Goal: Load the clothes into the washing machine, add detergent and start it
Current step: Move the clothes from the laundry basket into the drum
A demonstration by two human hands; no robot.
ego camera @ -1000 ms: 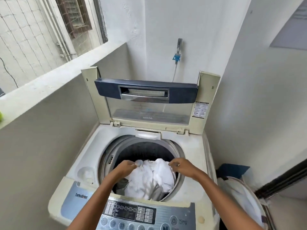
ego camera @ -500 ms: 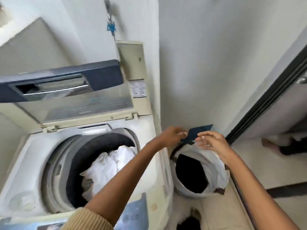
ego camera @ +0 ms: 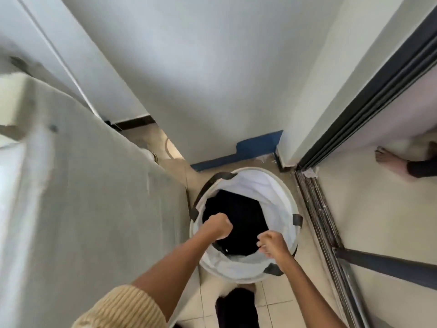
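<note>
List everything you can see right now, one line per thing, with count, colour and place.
washing machine: one, off-white side panel, fills the left
laundry basket: one, white with dark handles, on the floor between machine and door track
dark clothes: a black heap, count unclear, inside the basket
blue board: one, at the foot of the wall behind the basket
door track: one, dark metal, along the floor on the right
bare foot: one, someone else's, beyond the track at far right
dark item: one, black, on the tiles below the basket, unclear what
left hand: fingers curled, over the dark clothes; grip unclear
right hand: fingers curled, at the basket's near rim
</note>
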